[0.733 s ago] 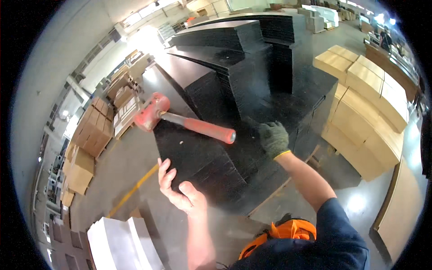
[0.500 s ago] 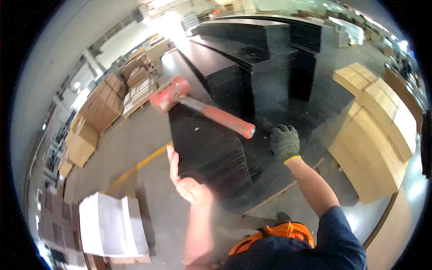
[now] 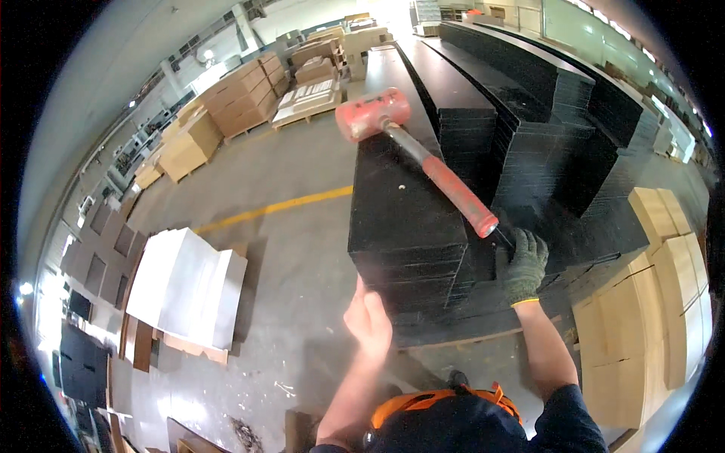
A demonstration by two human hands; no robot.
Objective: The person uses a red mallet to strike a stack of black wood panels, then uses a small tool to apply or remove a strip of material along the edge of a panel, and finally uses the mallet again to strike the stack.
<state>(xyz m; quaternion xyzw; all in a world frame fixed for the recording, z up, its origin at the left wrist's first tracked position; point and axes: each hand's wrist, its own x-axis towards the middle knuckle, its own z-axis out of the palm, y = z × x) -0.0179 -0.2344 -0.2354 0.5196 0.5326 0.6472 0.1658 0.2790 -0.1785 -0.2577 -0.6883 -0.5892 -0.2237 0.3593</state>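
A red mallet point(image 3: 457, 189) lies across the top of the near left stack of black panels point(image 3: 404, 211), its head away from me and its handle end hanging past the stack's right edge. My bare left hand point(image 3: 370, 321) is at that stack's near left corner, fingers stretched upward against its lower side; the fingertips are partly hidden. My right hand point(image 3: 526, 268), in a grey-green knit glove with a yellow cuff, rests on lower black panels point(image 3: 555, 226) to the right of the mallet handle. Its fingers point forward, a little apart.
Taller black panel stacks point(image 3: 566, 98) stand behind. Tan boards point(image 3: 627, 340) are piled at right, white sheets point(image 3: 185, 287) on a pallet at left. Brown cartons point(image 3: 242, 94) stand farther off. A yellow line point(image 3: 279, 205) crosses the grey floor.
My view has swung left, so the stacks and mallet appear farther right. My left hand has come up against the near stack's corner. My right hand stays at the lower panels.
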